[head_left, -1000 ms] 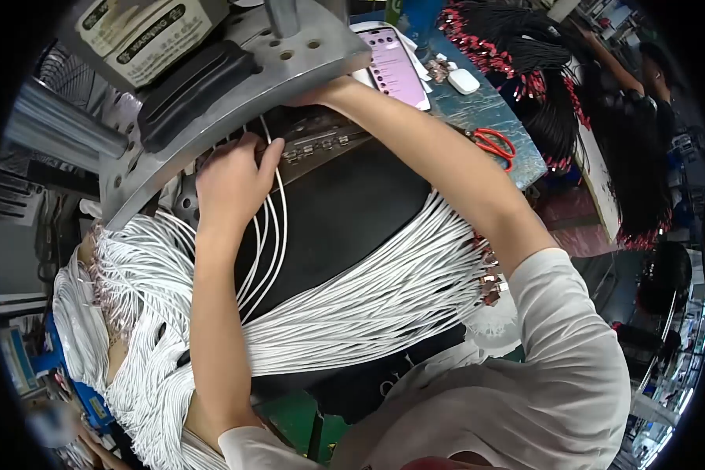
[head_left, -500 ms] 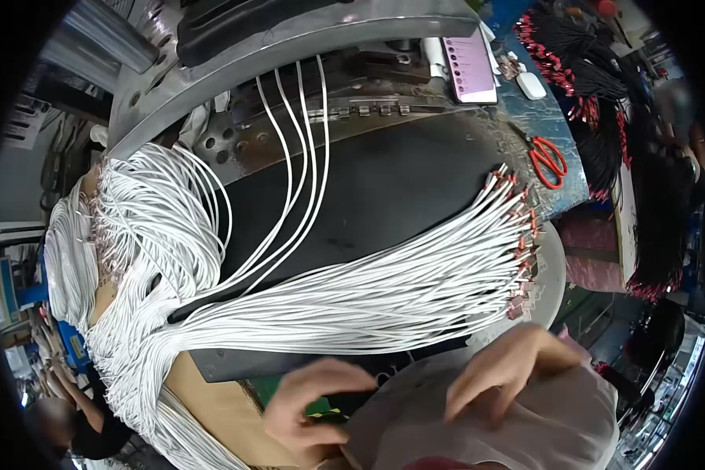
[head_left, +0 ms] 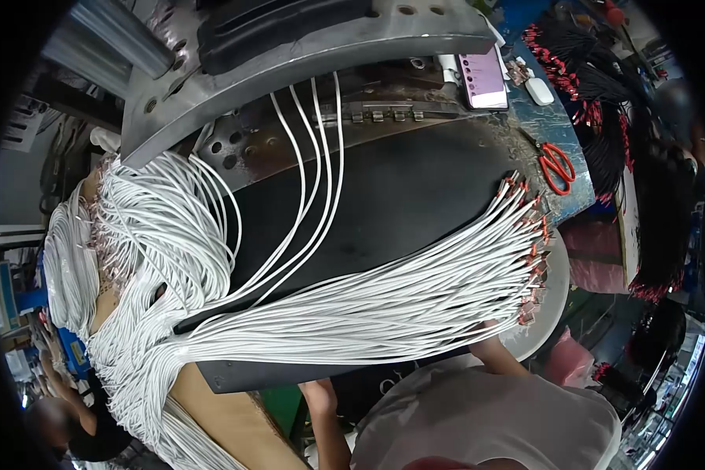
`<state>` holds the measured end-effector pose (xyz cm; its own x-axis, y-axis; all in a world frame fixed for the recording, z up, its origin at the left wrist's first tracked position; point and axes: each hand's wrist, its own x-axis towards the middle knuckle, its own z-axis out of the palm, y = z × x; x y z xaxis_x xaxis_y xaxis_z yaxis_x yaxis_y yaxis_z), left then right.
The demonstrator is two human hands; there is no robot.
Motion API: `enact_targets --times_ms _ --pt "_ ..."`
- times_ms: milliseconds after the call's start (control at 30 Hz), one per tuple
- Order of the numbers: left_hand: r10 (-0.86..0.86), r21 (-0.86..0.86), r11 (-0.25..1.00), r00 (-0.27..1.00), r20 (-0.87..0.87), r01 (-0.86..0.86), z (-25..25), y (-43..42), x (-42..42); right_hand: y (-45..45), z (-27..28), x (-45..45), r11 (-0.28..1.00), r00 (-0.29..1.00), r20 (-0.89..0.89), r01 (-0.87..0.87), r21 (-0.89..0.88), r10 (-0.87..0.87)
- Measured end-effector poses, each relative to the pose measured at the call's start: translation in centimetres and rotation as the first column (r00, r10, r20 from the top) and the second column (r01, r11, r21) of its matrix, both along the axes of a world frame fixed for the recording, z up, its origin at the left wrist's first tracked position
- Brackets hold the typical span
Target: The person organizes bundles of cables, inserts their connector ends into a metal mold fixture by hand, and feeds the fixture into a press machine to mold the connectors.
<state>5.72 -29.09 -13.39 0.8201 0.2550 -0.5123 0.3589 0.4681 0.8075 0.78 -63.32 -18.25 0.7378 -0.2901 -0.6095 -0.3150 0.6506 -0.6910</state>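
- So the big white cable bundle [head_left: 368, 313] we're working around lies right across the middle of the frame, on the black tabletop [head_left: 407, 188]. It's gathered tight at centre left and fans out to reddish, metallic-looking tips [head_left: 536, 258] at centre right.
- Our left hand [head_left: 317, 395] is down at bottom centre, by the lower edge of the black tabletop. Its fingers are mostly out of sight there, so we can't tell if they're wide, narrow or holding anything.
- Our right hand [head_left: 489, 345] is lower right of centre, at the bundle's lower edge near the tip end. Fingers mostly covered, so again we can't tell what they're doing, or whether they touch the cables.
- 4 loose white cables [head_left: 341, 157] curve up from the gathered part and go out of view under the metal plate [head_left: 313, 55] at the top.
- Over at centre left we've got a looped heap of white cables [head_left: 164, 219].
- Upper right: a phone [head_left: 482, 82] with its screen lit, a small white case [head_left: 539, 92] just beside it, and red-handled cutters [head_left: 554, 166] below.
- Further right hang black cables [head_left: 572, 63] with red ends.
- 1 other person [head_left: 94, 431] shows at lower left, in dark clothing.
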Motion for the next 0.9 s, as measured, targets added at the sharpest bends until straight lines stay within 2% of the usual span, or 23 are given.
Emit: enact_targets --times_ms 167,233,267,300,333,367,400,467,533,567,600,667,700,800,833,867,900 --pt "-0.036 0.044 0.998 0.999 -0.007 0.036 0.7 -0.2 0.9 -0.5 -1.3 -1.0 0.997 0.999 -0.006 -0.051 -0.064 0.050" --pt "-0.068 0.082 0.994 0.997 -0.019 0.069 0.6 0.4 0.4 -1.3 -1.3 -1.8 0.972 0.984 -0.056 -0.176 -0.154 0.169" --pt "-0.115 0.071 0.990 0.992 -0.051 0.118 0.3 1.2 0.2 -2.0 -1.0 -2.2 0.917 0.947 -0.130 -0.318 -0.240 0.295" --pt "-0.163 0.059 0.984 0.983 -0.083 0.168 0.1 2.3 -0.2 -2.8 -0.4 -2.2 0.822 0.883 -0.207 -0.468 -0.323 0.422" --pt "-0.210 0.045 0.975 0.971 -0.111 0.216 0.1 3.0 -0.7 -3.2 4.9 0.5 0.647 0.700 -0.396 -0.709 -0.282 0.594" --pt "-0.234 0.118 0.965 0.972 -0.021 0.235 1.1 3.0 -1.8 -3.7 6.3 0.4 0.460 0.601 -0.328 -0.784 -0.416 0.729" --pt "-0.281 0.144 0.949 0.959 -0.021 0.282 1.4 3.3 -1.9 -4.0 7.2 0.1 0.260 0.469 -0.285 -0.796 -0.546 0.836" --pt "-0.379 0.190 0.906 0.925 -0.028 0.377 2.0 3.9 -1.9 -3.5 8.3 -0.3 0.156 0.531 -0.325 -0.672 -0.724 0.783" --pt "-0.504 0.174 0.838 0.856 -0.114 0.517 3.2 4.1 -1.6 -3.6 10.1 0.2 0.052 0.379 -0.388 -0.768 -0.638 0.840" --pt "-0.561 0.164 0.798 0.814 -0.149 0.580 3.8 4.1 -1.3 -4.1 11.3 0.5 -0.165 0.200 -0.459 -0.752 -0.639 0.866" --pt "-0.711 0.128 0.663 0.674 -0.201 0.738 4.5 4.8 -1.1 -4.6 12.7 0.7 -0.374 0.018 -0.533 -0.693 -0.617 0.846" --pt "-0.869 0.192 0.456 0.482 -0.114 0.869 8.1 3.5 0.8 -4.4 16.4 4.2 -0.201 -0.151 -0.139 -0.848 -0.490 0.979" --pt "-0.907 0.131 0.405 0.416 -0.071 0.905 8.2 3.9 1.1 -4.1 18.5 6.0 -0.140 -0.188 0.090 -0.913 -0.384 0.978" --pt "-0.913 -0.068 0.382 0.365 -0.182 0.922 10.6 3.4 2.8 -4.8 25.1 10.4 -0.005 -0.206 0.282 -0.815 -0.580 0.937" --pt "-0.834 -0.143 0.539 0.503 -0.228 0.830 9.9 3.6 1.8 -5.6 27.1 11.5 0.122 -0.081 0.266 -0.735 -0.666 0.961" --pt "-0.809 0.001 0.572 0.564 -0.165 0.820 12.6 2.0 2.2 -6.3 28.7 12.3 0.239 0.046 0.272 -0.632 -0.738 0.961" --pt "-0.806 0.032 0.572 0.570 -0.159 0.819 11.0 2.5 1.9 -6.9 29.8 13.1 0.180 0.039 0.204 -0.653 -0.736 0.978"
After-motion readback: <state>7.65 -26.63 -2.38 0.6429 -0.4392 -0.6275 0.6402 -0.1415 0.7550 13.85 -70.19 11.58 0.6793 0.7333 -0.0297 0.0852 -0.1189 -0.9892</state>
